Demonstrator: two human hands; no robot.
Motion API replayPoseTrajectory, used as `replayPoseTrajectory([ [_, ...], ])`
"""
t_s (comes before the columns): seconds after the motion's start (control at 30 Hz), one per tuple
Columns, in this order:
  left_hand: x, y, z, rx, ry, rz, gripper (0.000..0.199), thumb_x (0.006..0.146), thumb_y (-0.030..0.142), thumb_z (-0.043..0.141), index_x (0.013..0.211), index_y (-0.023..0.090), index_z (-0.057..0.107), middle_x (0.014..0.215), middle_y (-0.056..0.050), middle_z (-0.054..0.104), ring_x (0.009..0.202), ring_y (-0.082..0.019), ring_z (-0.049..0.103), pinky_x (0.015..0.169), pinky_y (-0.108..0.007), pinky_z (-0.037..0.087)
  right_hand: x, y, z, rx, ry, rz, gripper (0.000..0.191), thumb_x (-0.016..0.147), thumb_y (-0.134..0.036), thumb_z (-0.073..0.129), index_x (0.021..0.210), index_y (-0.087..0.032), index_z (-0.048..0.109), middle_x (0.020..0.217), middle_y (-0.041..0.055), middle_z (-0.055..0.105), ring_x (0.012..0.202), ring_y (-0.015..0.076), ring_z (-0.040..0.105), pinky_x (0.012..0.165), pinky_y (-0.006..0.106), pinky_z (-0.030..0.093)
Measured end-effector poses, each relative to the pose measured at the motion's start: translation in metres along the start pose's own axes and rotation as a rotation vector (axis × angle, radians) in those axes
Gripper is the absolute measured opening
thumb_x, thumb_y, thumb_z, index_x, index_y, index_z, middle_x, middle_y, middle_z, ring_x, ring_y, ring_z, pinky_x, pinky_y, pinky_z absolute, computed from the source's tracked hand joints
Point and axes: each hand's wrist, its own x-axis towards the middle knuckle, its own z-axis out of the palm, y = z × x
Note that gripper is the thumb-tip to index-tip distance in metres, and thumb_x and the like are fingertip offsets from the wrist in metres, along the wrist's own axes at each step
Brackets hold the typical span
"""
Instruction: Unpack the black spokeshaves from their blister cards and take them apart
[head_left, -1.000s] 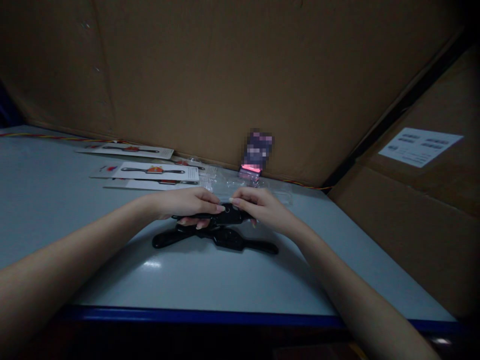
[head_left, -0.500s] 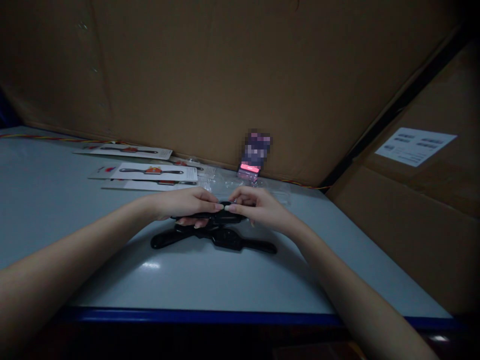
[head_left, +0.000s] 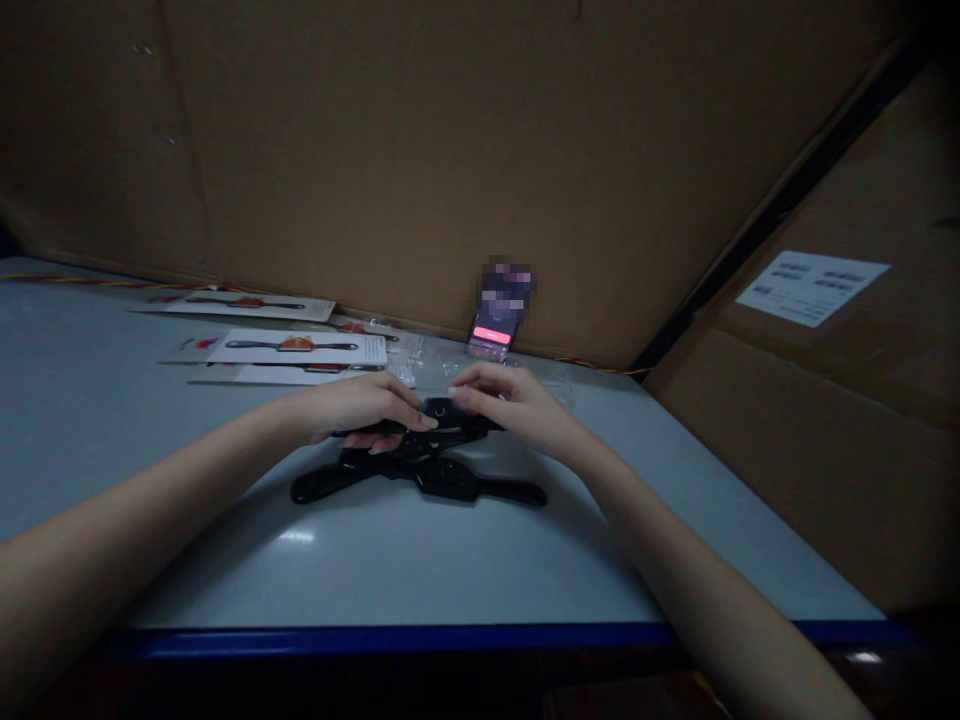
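A black spokeshave [head_left: 442, 411] is held above the table by my left hand [head_left: 364, 405], whose fingers wrap its left handle while the thumb rests near the middle body. My right hand [head_left: 517, 402] hovers over the body's right side, thumb and fingers closed together. Whatever small thing the right fingertips may pinch is too dark to make out. Beneath lie more black spokeshaves, crossed over each other on the table; the nearest one [head_left: 450, 482] shows its body and right handle plainly. My hands partly cover the held tool.
Flat printed packages [head_left: 300, 347] picturing spokeshaves lie at the back left, with clear plastic [head_left: 431, 365] beside them. A lit phone [head_left: 495, 325] leans against the cardboard wall [head_left: 337, 180]. A labelled carton [head_left: 825, 400] stands right. The grey table [head_left: 360, 580] has a blue front edge.
My right thumb and fingers have lifted slightly off the spokeshave's body, baring its middle. My left hand keeps its hold. The view has shifted a little.
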Motion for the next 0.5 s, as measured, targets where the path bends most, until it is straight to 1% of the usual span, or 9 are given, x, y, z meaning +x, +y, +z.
replayPoseTrajectory([
  [0.07,0.001,-0.001,-0.002,-0.019,0.036,0.005,0.032,0.076,0.039,0.059,0.056,0.015,0.051,0.043,0.002,0.048,0.03,-0.005,0.033,0.03,-0.019,0.018,0.002,0.006,-0.014,-0.013,0.133,-0.018,0.025,0.083,-0.042,0.052,0.086,-0.019,0.061,0.078,0.0012,0.062,0.074,0.0119,0.057,0.066,0.026,0.042],
  [0.1,0.001,-0.002,-0.003,-0.035,0.06,0.011,0.032,0.077,0.038,0.059,0.056,0.015,0.051,0.043,0.002,0.048,0.03,-0.004,0.032,0.029,-0.018,0.017,0.003,0.012,-0.021,-0.026,0.208,0.008,0.025,0.083,-0.042,0.051,0.084,-0.019,0.061,0.076,0.0015,0.062,0.072,0.0122,0.057,0.066,0.026,0.042],
  [0.17,0.003,-0.003,-0.005,-0.088,0.129,0.018,0.032,0.077,0.038,0.059,0.057,0.015,0.051,0.044,0.002,0.048,0.03,-0.004,0.032,0.029,-0.018,0.016,0.003,0.026,-0.036,-0.074,0.291,0.112,0.022,0.079,-0.039,0.056,0.08,-0.018,0.058,0.071,0.0014,0.06,0.065,0.0124,0.056,0.062,0.027,0.042],
  [0.2,0.003,-0.004,-0.007,-0.123,0.173,0.019,0.03,0.077,0.037,0.059,0.059,0.015,0.052,0.044,0.002,0.048,0.029,-0.004,0.032,0.029,-0.018,0.016,0.002,0.033,-0.042,-0.108,0.286,0.186,0.02,0.077,-0.038,0.058,0.08,-0.017,0.057,0.068,0.0011,0.059,0.061,0.0124,0.055,0.059,0.027,0.042],
  [0.27,0.004,-0.005,-0.009,-0.198,0.263,0.009,0.027,0.077,0.037,0.06,0.063,0.015,0.053,0.045,0.002,0.049,0.029,-0.004,0.032,0.028,-0.017,0.016,0.0,0.044,-0.05,-0.221,0.153,0.325,0.019,0.075,-0.035,0.06,0.079,-0.017,0.057,0.064,0.0002,0.057,0.056,0.0123,0.052,0.053,0.026,0.039],
  [0.3,0.005,-0.005,-0.01,-0.232,0.303,0.0,0.026,0.077,0.037,0.06,0.065,0.015,0.053,0.045,0.002,0.049,0.029,-0.004,0.032,0.028,-0.017,0.016,-0.002,0.047,-0.051,-0.269,0.056,0.347,0.019,0.073,-0.035,0.062,0.08,-0.017,0.058,0.064,-0.0003,0.057,0.056,0.0122,0.051,0.052,0.026,0.038],
  [0.37,0.004,-0.004,-0.012,-0.281,0.365,-0.014,0.025,0.077,0.036,0.06,0.066,0.016,0.051,0.045,0.002,0.049,0.029,-0.004,0.031,0.028,-0.017,0.016,-0.005,0.05,-0.051,-0.326,-0.109,0.321,0.023,0.069,-0.033,0.067,0.084,-0.018,0.059,0.066,-0.0013,0.055,0.059,0.0119,0.049,0.052,0.025,0.036],
  [0.4,0.004,-0.004,-0.012,-0.296,0.381,-0.017,0.025,0.077,0.036,0.06,0.066,0.016,0.051,0.045,0.002,0.049,0.028,-0.004,0.03,0.028,-0.017,0.015,-0.006,0.049,-0.05,-0.343,-0.154,0.284,0.026,0.067,-0.033,0.069,0.086,-0.019,0.059,0.068,-0.0018,0.053,0.061,0.0119,0.048,0.053,0.024,0.035],
  [0.5,0.003,-0.004,-0.013,-0.324,0.382,-0.015,0.025,0.076,0.036,0.061,0.067,0.015,0.051,0.046,0.002,0.049,0.028,-0.003,0.028,0.028,-0.017,0.014,-0.007,0.047,-0.044,-0.401,-0.175,0.174,0.03,0.064,-0.032,0.072,0.087,-0.02,0.058,0.072,-0.0022,0.049,0.065,0.0123,0.044,0.054,0.024,0.034],
])
